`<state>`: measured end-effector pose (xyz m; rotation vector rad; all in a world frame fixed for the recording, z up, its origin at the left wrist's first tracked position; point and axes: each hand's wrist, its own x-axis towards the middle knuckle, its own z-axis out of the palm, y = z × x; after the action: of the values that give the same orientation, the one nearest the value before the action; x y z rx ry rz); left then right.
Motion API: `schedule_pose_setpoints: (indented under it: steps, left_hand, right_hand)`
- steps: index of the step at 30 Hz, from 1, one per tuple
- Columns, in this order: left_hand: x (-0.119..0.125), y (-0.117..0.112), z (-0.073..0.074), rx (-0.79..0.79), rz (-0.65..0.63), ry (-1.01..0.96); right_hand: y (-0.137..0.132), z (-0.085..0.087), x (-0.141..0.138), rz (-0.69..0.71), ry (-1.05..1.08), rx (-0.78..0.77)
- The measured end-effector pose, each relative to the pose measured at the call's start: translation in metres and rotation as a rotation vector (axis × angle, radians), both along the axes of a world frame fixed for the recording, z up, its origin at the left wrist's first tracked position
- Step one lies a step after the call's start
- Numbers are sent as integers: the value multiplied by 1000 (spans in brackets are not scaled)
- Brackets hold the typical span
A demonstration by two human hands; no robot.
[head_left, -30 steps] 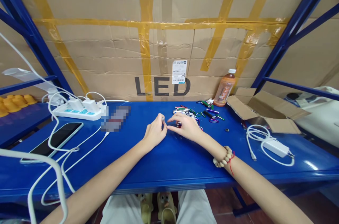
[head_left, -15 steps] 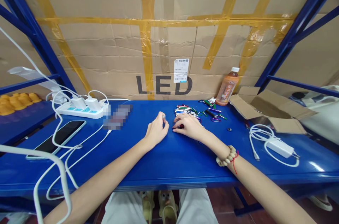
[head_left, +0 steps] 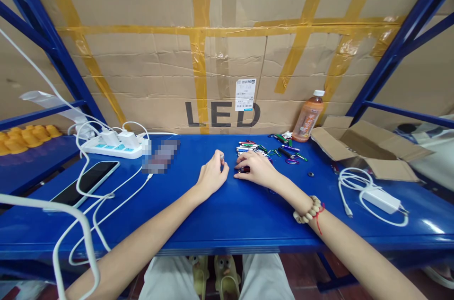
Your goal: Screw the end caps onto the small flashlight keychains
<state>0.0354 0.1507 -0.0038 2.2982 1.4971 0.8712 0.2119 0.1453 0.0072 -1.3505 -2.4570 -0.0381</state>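
Over the blue tabletop (head_left: 198, 215), my left hand (head_left: 213, 174) is closed, thumb and fingers pinching a small silvery piece (head_left: 222, 157) that is mostly covered. My right hand (head_left: 258, 170), a bead bracelet on its wrist, curls its fingers round a short dark red tube (head_left: 244, 170); part of it is hidden beneath the palm. The two hands are close together but apart. Just behind my right hand lies a pile of slim metallic tubes (head_left: 246, 147) in several colours. Coloured carabiner clips (head_left: 292, 161) are scattered to its right.
At the right are an open cardboard box (head_left: 393, 170), a drink bottle (head_left: 308, 118), a white charger with cable (head_left: 383, 199) and a small dark ring (head_left: 310, 174). At the left are a power strip (head_left: 113, 148), a phone (head_left: 85, 184) and loose white cables. A large carton (head_left: 159, 77) stands behind.
The whole view has shifted slightly, so things appear a little further right. Both hands keep nearly the same places; the right fingers have moved slightly around the dark red tube.
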Motion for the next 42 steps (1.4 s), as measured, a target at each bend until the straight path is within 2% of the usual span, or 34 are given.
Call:
schedule_pose_setpoints:
  steps: [8,13,19,26,34,42]
  left_hand:
    - [0,0,0,21,1,14]
    - [0,1,-1,29,1,15]
    - [0,3,-4,40,-5,9]
    - [-1,4,-6,53,0,15]
    - [0,4,-5,59,2,20]
    - [0,4,-4,55,2,7]
  right_hand:
    - [0,7,5,20,-39,-14]
    - [-1,5,4,-11,-44,-24]
    - [0,2,-2,28,-24,-31]
    - [-2,3,-4,-48,-69,58]
    - [-12,14,-7,-50,-165,92]
    - [-11,12,-8,-17,-157,64]
